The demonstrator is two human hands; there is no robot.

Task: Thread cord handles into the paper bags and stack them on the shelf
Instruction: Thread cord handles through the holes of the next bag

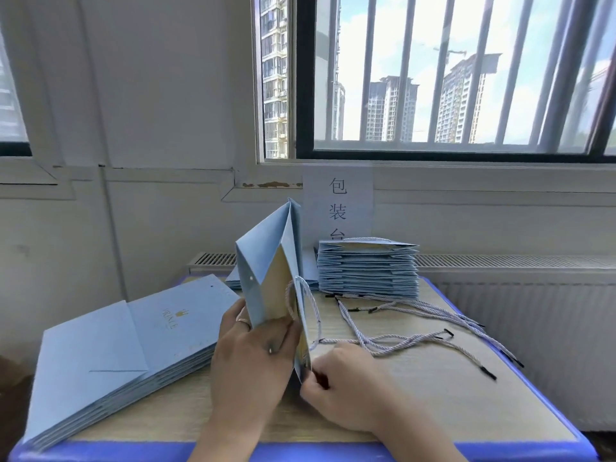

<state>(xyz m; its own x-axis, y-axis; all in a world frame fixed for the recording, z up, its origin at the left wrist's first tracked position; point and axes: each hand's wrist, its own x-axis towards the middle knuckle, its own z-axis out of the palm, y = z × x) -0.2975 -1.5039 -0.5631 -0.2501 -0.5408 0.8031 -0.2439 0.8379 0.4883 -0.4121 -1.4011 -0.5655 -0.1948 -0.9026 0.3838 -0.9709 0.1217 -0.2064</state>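
Fingers [233,320] of left hand [253,355], just right of flat bag stack [116,341], grip upright paper bag [266,271] over table [433,378]. Cord [310,300] loops at bag mouth. Right hand [343,385] pinches bag's near edge. Loose cords [416,328] right, folded bag stack [366,268] behind them.

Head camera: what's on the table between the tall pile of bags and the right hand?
Loose cord handles with black tips lie on the table between the stack of bags and the right hand, seen in the head view.
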